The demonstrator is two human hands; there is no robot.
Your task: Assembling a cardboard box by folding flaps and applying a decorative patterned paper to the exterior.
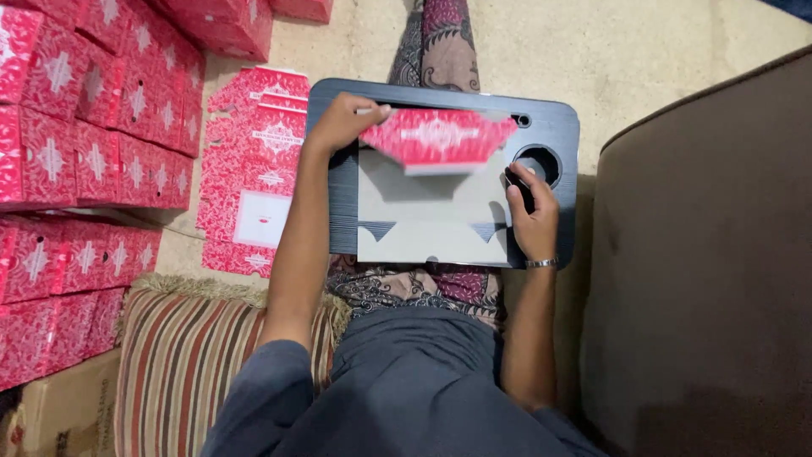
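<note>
1. Left hand (pixel 342 121): fingers pinched on the far left corner of the raised red patterned flap.
2. Right hand (pixel 533 211): fingers curled, pressing the right edge of the carton blank.
3. Carton blank (pixel 431 211): grey inner side up, flat on the black lap tray (pixel 558 127).
4. Flat red blanks (pixel 254 169): stacked on the floor, left of the tray.
5. Folded red boxes (pixel 85 127): piled far left.

Left hand (pixel 342 118) lifts red flap of flat carton (pixel 431 211) on black lap tray (pixel 554 118); right hand (pixel 533 211) presses edge.
</note>
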